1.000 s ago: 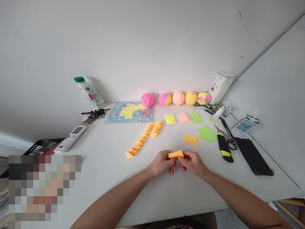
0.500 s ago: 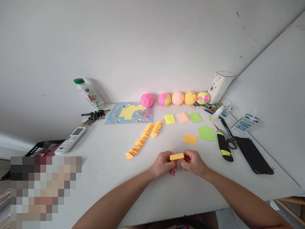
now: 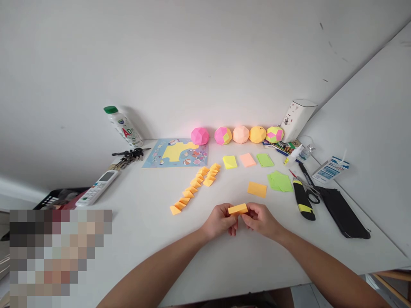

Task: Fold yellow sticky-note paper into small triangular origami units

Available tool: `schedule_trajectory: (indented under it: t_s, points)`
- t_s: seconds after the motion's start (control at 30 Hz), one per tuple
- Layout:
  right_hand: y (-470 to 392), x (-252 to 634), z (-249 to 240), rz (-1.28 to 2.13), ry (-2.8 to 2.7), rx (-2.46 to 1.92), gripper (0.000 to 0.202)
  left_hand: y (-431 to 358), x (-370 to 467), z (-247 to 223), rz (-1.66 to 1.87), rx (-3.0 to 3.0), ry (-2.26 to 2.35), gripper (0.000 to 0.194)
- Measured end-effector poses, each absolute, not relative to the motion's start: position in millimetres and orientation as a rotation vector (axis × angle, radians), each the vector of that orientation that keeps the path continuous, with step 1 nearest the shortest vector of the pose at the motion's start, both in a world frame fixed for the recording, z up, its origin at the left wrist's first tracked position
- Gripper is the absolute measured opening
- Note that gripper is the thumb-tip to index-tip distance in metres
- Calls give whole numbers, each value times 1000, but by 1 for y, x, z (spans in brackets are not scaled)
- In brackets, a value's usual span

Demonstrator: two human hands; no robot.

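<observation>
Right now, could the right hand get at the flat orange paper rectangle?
Probably yes: that rectangle lies just beyond the right hand, nothing between, though the hand holds a narrow orange paper strip.

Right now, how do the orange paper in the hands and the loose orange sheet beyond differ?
The held paper is gripped by the left hand and right hand; the loose sheet lies flat on the table. The held paper shows as a narrow strip, the loose sheet as a broader rectangle. Both are orange.
</observation>
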State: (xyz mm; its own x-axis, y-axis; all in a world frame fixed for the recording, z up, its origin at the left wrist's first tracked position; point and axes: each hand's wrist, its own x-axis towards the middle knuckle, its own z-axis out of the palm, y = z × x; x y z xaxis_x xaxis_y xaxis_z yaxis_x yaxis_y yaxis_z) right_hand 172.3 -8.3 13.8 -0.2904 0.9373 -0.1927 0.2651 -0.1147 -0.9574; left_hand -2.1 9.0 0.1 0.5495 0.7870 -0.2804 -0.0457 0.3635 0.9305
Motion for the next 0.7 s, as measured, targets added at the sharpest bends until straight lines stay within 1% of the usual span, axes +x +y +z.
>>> schedule_trajectory:
  t_s: [0.2,0.43,0.7]
  points:
    - [-12,166,12,1491,-1464,-1294,5,8,-3,-3,598,1118,816,10]
    - [-8,173,13,1439,-1351,-1336,4,8,-2,-3,615,1082,830,24]
    - [-5,174,12,1457,-1281,-1311,4,8,-1,4,695,1032,735,32]
